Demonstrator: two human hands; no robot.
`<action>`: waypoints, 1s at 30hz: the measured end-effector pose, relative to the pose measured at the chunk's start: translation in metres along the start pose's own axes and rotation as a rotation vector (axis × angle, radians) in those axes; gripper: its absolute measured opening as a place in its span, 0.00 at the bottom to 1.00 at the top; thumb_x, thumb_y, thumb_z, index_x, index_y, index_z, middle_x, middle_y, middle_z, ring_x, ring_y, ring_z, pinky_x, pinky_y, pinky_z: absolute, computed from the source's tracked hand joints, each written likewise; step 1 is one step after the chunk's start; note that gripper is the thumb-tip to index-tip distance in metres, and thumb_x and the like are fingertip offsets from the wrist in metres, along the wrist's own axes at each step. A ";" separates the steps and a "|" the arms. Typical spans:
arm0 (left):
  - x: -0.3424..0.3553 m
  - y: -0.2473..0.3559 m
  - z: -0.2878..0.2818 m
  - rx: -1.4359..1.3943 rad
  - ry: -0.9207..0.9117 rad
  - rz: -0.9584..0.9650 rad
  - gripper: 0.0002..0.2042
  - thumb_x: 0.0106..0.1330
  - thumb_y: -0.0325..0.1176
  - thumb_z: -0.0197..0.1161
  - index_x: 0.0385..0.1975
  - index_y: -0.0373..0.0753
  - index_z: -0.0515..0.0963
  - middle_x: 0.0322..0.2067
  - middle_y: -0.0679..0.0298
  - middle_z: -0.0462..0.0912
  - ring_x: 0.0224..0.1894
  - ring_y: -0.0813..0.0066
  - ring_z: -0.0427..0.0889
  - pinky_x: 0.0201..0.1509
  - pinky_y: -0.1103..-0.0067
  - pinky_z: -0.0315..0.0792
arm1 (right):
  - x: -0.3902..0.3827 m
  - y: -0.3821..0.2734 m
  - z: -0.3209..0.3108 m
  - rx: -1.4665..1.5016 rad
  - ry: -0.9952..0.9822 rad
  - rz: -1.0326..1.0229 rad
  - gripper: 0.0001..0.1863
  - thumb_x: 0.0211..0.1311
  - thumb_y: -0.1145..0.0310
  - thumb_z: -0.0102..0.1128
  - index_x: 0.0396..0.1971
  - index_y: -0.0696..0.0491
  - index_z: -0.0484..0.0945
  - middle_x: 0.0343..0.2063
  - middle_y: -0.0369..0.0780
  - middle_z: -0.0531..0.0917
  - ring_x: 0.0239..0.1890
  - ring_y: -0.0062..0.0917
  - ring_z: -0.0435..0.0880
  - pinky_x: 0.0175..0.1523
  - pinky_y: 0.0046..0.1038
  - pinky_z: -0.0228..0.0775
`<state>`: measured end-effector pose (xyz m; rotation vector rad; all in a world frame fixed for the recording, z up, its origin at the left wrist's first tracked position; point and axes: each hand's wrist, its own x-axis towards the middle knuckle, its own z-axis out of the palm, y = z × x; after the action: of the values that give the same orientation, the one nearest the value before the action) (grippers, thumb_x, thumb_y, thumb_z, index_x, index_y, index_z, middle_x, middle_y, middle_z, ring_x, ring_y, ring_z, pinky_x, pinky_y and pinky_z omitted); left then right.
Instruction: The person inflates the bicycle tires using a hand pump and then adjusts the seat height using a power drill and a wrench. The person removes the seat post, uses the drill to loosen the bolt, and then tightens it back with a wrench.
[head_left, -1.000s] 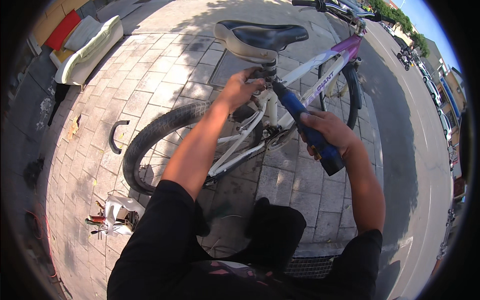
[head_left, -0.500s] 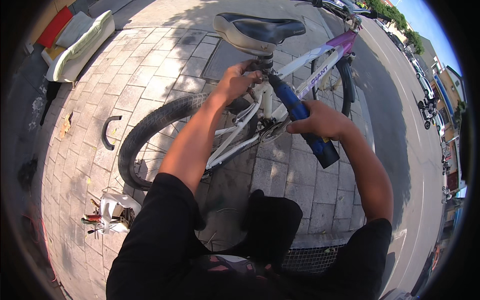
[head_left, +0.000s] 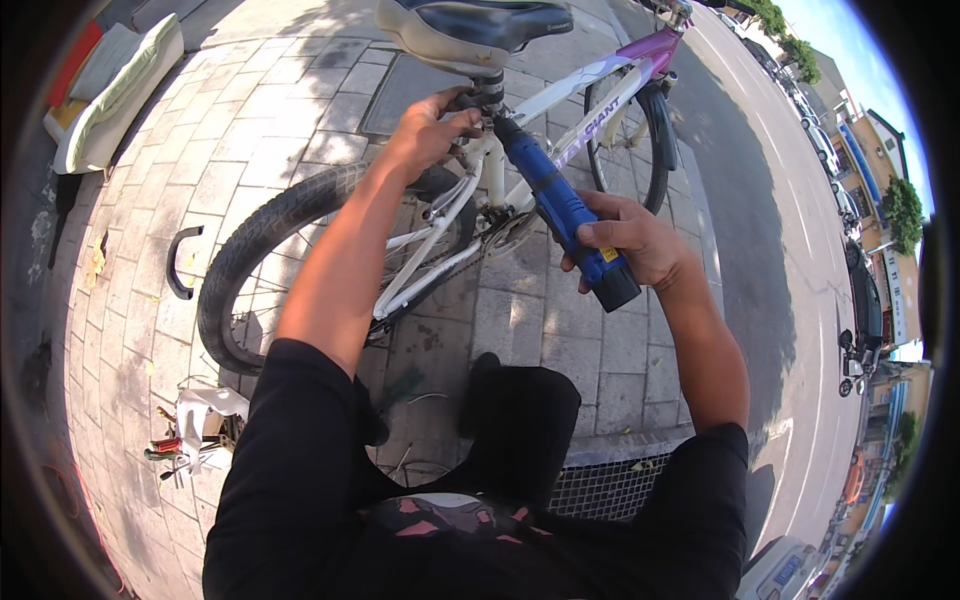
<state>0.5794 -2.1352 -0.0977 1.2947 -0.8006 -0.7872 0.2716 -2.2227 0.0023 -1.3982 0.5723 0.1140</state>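
Along the lower edge, the person's black sleeves and dark trousers are filling the nearest part of the view, with a metal grating showing beside them on the right. Just ahead, the right hand is wrapping its fingers and thumb around the thick lower body of a blue power tool, whose black base is pointing back toward the person. The tool is slanting up and leftward, its narrow dark nose reaching the seat clamp; whether the two are touching, I cannot tell. On the clamp's other side, the left hand is curling its thumb and fingers close around that spot; what exactly they are pinching is hidden. The bicycle, white and purple, is standing on the pavement, its black and grey saddle sitting just above both hands and its rear tyre passing behind the left forearm. Off to the left, a white container is holding assorted tools; past it, a curved black piece is lying. Farther away, a cushioned sofa is standing at upper left, while vehicles and buildings are lining the road on the right.
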 end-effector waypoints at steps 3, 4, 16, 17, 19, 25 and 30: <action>0.002 -0.001 0.002 -0.023 -0.004 -0.007 0.24 0.75 0.34 0.69 0.69 0.38 0.76 0.50 0.64 0.87 0.46 0.75 0.87 0.38 0.74 0.80 | -0.001 0.018 0.007 -0.393 0.200 -0.100 0.52 0.58 0.58 0.79 0.76 0.66 0.61 0.55 0.52 0.81 0.53 0.38 0.86 0.58 0.36 0.80; 0.002 -0.001 0.001 -0.025 -0.001 -0.017 0.24 0.75 0.34 0.69 0.69 0.38 0.76 0.50 0.64 0.87 0.45 0.75 0.87 0.38 0.74 0.80 | -0.001 0.019 0.013 -0.670 0.321 -0.141 0.53 0.55 0.57 0.80 0.75 0.65 0.61 0.58 0.55 0.81 0.55 0.40 0.85 0.64 0.36 0.75; 0.005 -0.005 -0.001 -0.046 -0.029 0.005 0.27 0.79 0.32 0.64 0.75 0.33 0.66 0.51 0.60 0.86 0.49 0.67 0.91 0.39 0.76 0.84 | -0.016 0.021 0.035 -0.878 0.647 -0.203 0.36 0.53 0.62 0.78 0.59 0.61 0.72 0.47 0.55 0.86 0.49 0.43 0.89 0.58 0.39 0.78; 0.005 -0.004 -0.002 -0.049 -0.035 0.002 0.28 0.79 0.31 0.63 0.75 0.33 0.65 0.52 0.59 0.85 0.50 0.66 0.91 0.39 0.76 0.85 | -0.017 0.020 0.035 -0.890 0.647 -0.187 0.35 0.53 0.62 0.78 0.58 0.61 0.72 0.47 0.55 0.86 0.48 0.43 0.89 0.58 0.39 0.78; 0.004 -0.003 0.000 -0.056 -0.031 0.001 0.28 0.79 0.31 0.63 0.75 0.32 0.65 0.51 0.59 0.85 0.49 0.67 0.91 0.39 0.76 0.85 | -0.016 0.025 0.032 -0.870 0.641 -0.226 0.34 0.53 0.61 0.79 0.56 0.62 0.73 0.46 0.55 0.86 0.48 0.43 0.89 0.58 0.39 0.78; 0.004 -0.003 0.003 -0.049 -0.036 0.005 0.24 0.79 0.32 0.64 0.72 0.35 0.70 0.50 0.62 0.86 0.49 0.71 0.89 0.40 0.76 0.85 | -0.012 0.033 0.019 -0.854 0.614 -0.249 0.33 0.52 0.60 0.80 0.53 0.61 0.75 0.45 0.55 0.86 0.48 0.42 0.88 0.59 0.38 0.77; 0.000 0.000 0.000 0.002 0.001 0.004 0.22 0.78 0.34 0.65 0.69 0.36 0.74 0.47 0.64 0.86 0.47 0.75 0.87 0.40 0.75 0.84 | -0.008 0.032 0.016 -0.710 0.580 -0.164 0.35 0.51 0.60 0.82 0.53 0.63 0.74 0.44 0.53 0.87 0.45 0.36 0.89 0.54 0.35 0.80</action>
<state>0.5797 -2.1351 -0.0982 1.2949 -0.8033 -0.7829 0.2566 -2.1996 -0.0221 -2.1881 0.9451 -0.2562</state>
